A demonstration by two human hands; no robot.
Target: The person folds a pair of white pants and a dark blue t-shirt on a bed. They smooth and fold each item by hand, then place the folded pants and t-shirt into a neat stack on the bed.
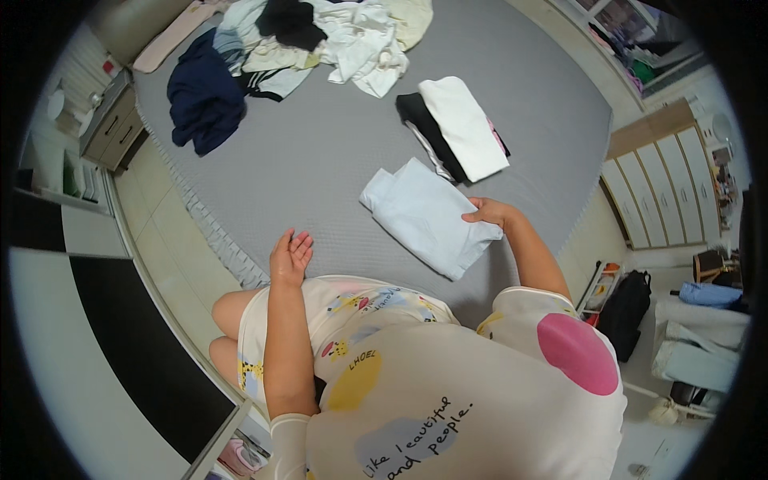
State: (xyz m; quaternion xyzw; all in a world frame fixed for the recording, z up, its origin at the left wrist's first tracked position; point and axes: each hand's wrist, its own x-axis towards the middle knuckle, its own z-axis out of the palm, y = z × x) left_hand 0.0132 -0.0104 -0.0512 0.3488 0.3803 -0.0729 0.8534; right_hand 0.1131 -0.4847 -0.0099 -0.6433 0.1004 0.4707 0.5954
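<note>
A folded light blue garment (428, 216) lies on the bed in front of me, slightly right of the middle. Its right edge is pinched by my right hand (490, 213), with the thumb on top and the other fingers partly hidden by the cloth. My left hand (291, 256) is held over the near edge of the bed, palm turned up, fingers apart and nothing in it. Just beyond the light blue garment rests a stack of folded clothes, with a white garment (464, 128) on top and a black one (432, 132) showing beside it.
The grey bed cover (320, 168) spreads beneath everything. Loose clothes lie at its far side: a navy garment (204, 100), a black one (292, 24) and white ones (368, 52). A drawer chest (664, 188) stands to the right, a nightstand (116, 128) to the left.
</note>
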